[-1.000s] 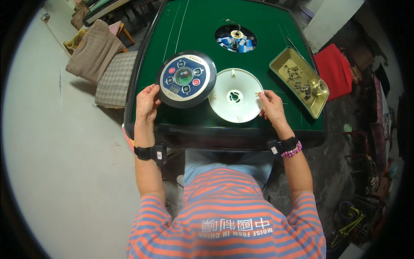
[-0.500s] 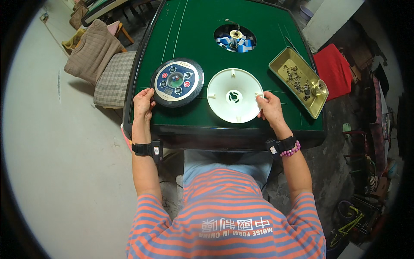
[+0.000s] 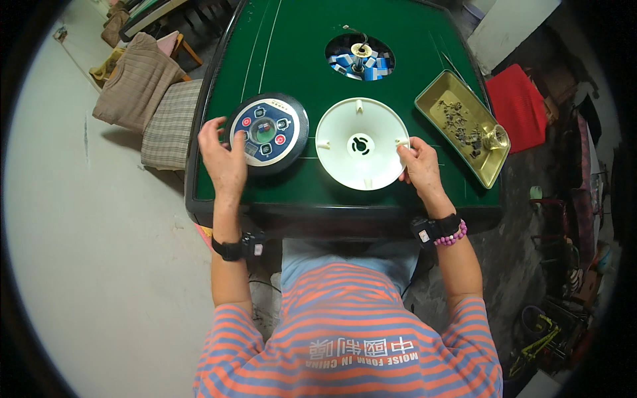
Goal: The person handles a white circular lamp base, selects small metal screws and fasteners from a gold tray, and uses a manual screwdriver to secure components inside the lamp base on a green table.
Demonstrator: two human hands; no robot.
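A round control panel (image 3: 266,154) with a dark rim, blue face and red and black buttons lies on the green felt of the automatic mahjong table (image 3: 292,189). My left hand (image 3: 224,159) is at its left edge, fingers apart, thumb over the panel's face; whether it touches is hard to tell. To the right is a shallow white plastic bowl-shaped cover (image 3: 342,166) with small posts inside its rim and a cut-out at its centre. My right hand (image 3: 423,166) pinches the cover's right rim, thumb on top, the other fingers partly hidden below.
Beyond the cover, a round hole (image 3: 337,58) in the tabletop shows blue-and-white tiles (image 3: 380,64) around a central post (image 3: 359,63) with a wire. At right lies a gold tray (image 3: 443,99) holding small dark parts and a clear cup (image 3: 495,138). A cushioned chair (image 3: 169,132) stands left, a red cloth (image 3: 517,109) right.
My left hand has let go of the panel's lower-left rim and moved up along its left side, its fingers spreading. My right hand keeps its hold on the white cover.
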